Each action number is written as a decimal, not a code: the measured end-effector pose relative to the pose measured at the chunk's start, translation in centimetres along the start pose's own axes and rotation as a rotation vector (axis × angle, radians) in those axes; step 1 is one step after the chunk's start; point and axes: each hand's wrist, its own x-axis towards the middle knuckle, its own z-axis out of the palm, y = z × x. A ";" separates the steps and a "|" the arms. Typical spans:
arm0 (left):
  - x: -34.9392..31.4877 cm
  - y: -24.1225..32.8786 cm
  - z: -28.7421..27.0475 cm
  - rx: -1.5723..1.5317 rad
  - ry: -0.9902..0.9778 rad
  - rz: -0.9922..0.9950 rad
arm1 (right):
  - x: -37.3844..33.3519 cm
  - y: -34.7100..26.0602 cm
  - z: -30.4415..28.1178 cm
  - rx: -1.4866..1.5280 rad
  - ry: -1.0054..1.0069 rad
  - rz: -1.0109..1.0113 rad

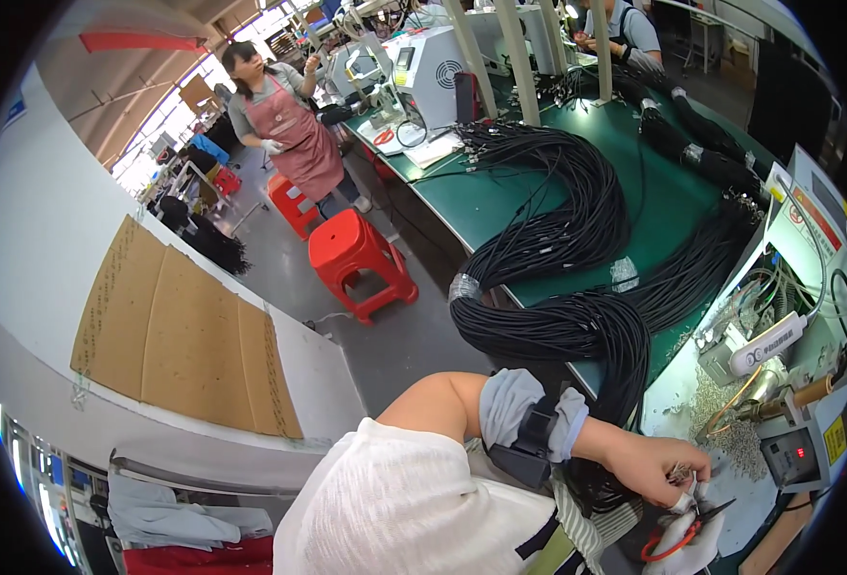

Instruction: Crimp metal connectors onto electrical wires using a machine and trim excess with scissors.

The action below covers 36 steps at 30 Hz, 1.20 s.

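My left hand [646, 465] is bent over at the lower right, its fingers curled round small silvery metal parts [678, 472]. White covering shows on a fingertip. Just below it, my right hand [692, 548], in a white glove, holds red-handled scissors [669, 546] whose dark pointed blade sticks out to the right. The two hands nearly touch. Beside them, a pile of small silvery parts [738, 450] lies on the pale worktop of a bench machine [795, 458] with a red-lit display. Black cables [625, 364] hang down past my left wrist.
Thick bundles of black cable [577, 216] cover much of the green table [577, 120]. A white-handled device [768, 345] is on the machine. Red stools [361, 257] stand on the floor. A person in a pink apron [294, 134] stands beyond, and another person [629, 34] sits at the far table.
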 end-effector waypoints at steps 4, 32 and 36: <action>-0.3 0.6 0.1 0.317 0.090 0.219 | -2.4 -5.9 3.3 -0.626 0.140 -0.254; 0.1 1.9 2.2 0.500 0.269 0.358 | -1.4 -5.5 1.7 -0.626 0.056 -0.248; 0.8 1.9 1.4 0.774 0.044 0.489 | -1.6 -4.1 3.1 -0.353 0.193 -0.114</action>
